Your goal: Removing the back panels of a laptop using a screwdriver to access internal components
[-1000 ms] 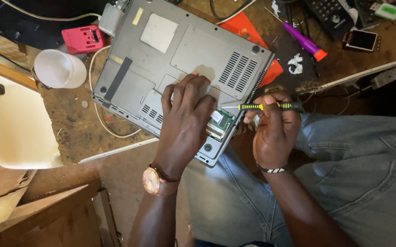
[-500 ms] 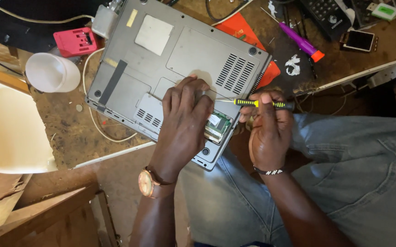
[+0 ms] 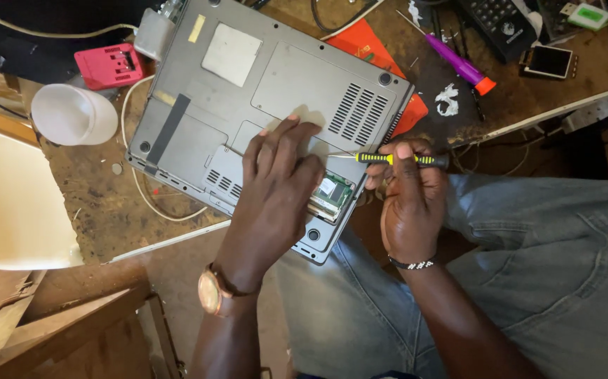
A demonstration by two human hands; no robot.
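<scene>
grey laptop (image 3: 262,105) laid underside up, overhanging workbench edge onto lap. left hand (image 3: 276,189) pressed flat on base, nothing gripped. yellow-black screwdriver (image 3: 395,159) clasped in right hand (image 3: 409,203), tip aimed beside left fingers. memory bay (image 3: 332,196) already uncovered, green module exposed; main panels judged not yet removed.

White cup (image 3: 72,114) and pink box (image 3: 110,65) crowd laptop's (image 3: 248,91) left

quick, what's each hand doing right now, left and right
Left hand: open, fingers spread flat on the upturned grey laptop.
Right hand: closed around a yellow and black screwdriver, tip at the laptop.
</scene>
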